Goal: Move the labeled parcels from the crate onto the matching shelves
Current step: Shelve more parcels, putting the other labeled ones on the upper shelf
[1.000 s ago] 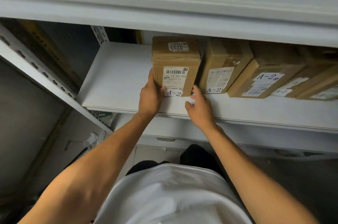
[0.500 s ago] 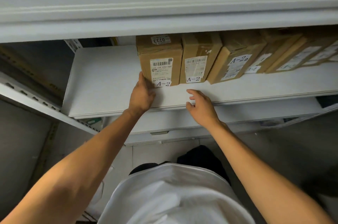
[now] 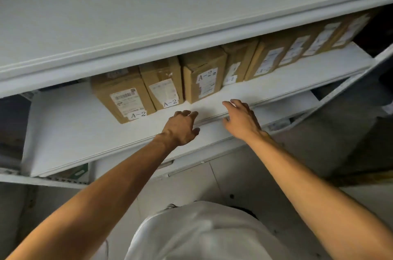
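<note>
A row of brown cardboard parcels stands on the white shelf (image 3: 70, 132). The leftmost parcel (image 3: 122, 95) carries a white shipping label and an "A-2" tag. Beside it stand a second A-2 parcel (image 3: 162, 83) and a third A-2 parcel (image 3: 202, 77), then several more to the right. My left hand (image 3: 180, 127) hovers empty over the shelf's front edge, fingers relaxed, clear of the parcels. My right hand (image 3: 241, 118) is also empty, fingers spread near the same edge. The crate is out of view.
A white upper shelf board (image 3: 170, 4) overhangs the parcels closely. A lower shelf (image 3: 282, 108) shows beneath. Grey upright posts (image 3: 348, 85) frame the right side. The left part of the shelf holds no parcels. Grey floor lies below.
My left hand has let go of the leftmost A-2 parcel and drawn back to the shelf edge. The right hand has also pulled away. The view has swung left and tilted.
</note>
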The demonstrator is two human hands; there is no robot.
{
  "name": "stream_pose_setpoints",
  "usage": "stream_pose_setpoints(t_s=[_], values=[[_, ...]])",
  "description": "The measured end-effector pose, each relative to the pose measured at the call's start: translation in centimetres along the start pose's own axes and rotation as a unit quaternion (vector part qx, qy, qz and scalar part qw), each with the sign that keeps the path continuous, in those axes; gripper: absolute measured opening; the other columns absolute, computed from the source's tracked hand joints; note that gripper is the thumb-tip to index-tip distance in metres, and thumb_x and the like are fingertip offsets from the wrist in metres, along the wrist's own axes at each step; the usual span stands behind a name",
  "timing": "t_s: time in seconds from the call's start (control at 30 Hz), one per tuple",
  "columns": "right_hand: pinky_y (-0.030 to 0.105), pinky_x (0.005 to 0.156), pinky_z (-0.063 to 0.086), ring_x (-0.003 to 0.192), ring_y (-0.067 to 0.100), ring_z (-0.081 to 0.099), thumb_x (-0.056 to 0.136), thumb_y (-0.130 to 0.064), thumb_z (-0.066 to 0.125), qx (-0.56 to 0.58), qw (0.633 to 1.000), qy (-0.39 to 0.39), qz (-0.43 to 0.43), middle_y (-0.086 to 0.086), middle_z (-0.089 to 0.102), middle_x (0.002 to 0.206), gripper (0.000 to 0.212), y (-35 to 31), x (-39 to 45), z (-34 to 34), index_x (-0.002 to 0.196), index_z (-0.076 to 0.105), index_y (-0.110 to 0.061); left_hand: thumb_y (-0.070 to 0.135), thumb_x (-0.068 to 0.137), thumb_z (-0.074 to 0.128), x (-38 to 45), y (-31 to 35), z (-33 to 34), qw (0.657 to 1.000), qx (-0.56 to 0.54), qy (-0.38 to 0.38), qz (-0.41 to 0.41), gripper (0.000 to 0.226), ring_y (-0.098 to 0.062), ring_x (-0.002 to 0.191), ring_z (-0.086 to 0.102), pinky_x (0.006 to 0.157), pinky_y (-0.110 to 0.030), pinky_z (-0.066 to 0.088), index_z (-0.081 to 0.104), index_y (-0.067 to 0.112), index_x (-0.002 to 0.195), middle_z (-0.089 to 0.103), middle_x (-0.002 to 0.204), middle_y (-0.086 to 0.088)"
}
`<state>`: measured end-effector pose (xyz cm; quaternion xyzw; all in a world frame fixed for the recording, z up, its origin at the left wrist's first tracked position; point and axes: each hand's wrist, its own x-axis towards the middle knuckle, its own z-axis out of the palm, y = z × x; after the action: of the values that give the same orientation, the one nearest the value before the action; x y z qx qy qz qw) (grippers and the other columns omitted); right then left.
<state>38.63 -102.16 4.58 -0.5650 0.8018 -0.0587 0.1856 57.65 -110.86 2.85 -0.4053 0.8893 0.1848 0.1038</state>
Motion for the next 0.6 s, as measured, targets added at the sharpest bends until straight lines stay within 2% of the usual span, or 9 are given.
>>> stream_pose_setpoints(t_s=[0.1,0.33,0.4,0.53,0.6], values=[[0.042,0.113,0.033,0.143,0.03,0.028,0.098,-0.025,0.053,0.019,0.999,0.007,0.046,0.005,0.025,0.162,0.059,6.1,-2.4,-2.1,0.154,0.033,-0.023,0.041,0.096,0.051,2.9,7.1,-0.4,0.996,0.057,-0.013,0.072,0.062,-0.033,0.14,0.035,0.112,-0.045,0.035,0.032,0.022,0.152,0.037,0.155,-0.009],[0.045,0.114,0.036,0.143,0.031,0.032,0.097,-0.029,0.058,0.038,0.982,0.048,0.176,0.008,0.028,0.16,0.062,20.3,-9.7,-4.8,0.153,0.033,-0.02,0.045,0.094,0.052,8.1,24.1,0.7,0.972,0.115,-0.009,0.204,0.068,-0.033,0.141,0.032,0.115,-0.046,0.032,0.027,0.023,0.153,0.031,0.158,-0.01],[0.043,0.11,0.039,0.14,0.031,0.036,0.097,-0.031,0.058,0.038,0.973,0.062,0.218,0.008,0.033,0.157,0.061,24.2,-12.4,-5.2,0.152,0.035,-0.021,0.046,0.093,0.053,9.0,28.8,1.6,0.962,0.125,-0.017,0.241,0.069,-0.034,0.142,0.032,0.115,-0.046,0.031,0.028,0.024,0.153,0.031,0.157,-0.01],[0.046,0.116,0.032,0.145,0.032,0.029,0.097,-0.038,0.054,0.047,0.949,0.057,0.307,0.01,0.026,0.161,0.065,30.6,-18.1,-5.5,0.154,0.029,-0.019,0.044,0.092,0.055,9.5,37.3,3.6,0.937,0.136,-0.034,0.321,0.068,-0.034,0.138,0.035,0.114,-0.044,0.034,0.031,0.023,0.152,0.035,0.155,-0.01],[0.046,0.116,0.033,0.144,0.034,0.03,0.097,-0.039,0.054,0.062,0.935,0.056,0.344,0.011,0.026,0.161,0.067,32.9,-21.2,-5.5,0.155,0.028,-0.019,0.045,0.092,0.055,9.7,41.2,4.6,0.918,0.151,-0.049,0.364,0.069,-0.035,0.14,0.034,0.114,-0.044,0.034,0.03,0.022,0.152,0.034,0.156,-0.011]])
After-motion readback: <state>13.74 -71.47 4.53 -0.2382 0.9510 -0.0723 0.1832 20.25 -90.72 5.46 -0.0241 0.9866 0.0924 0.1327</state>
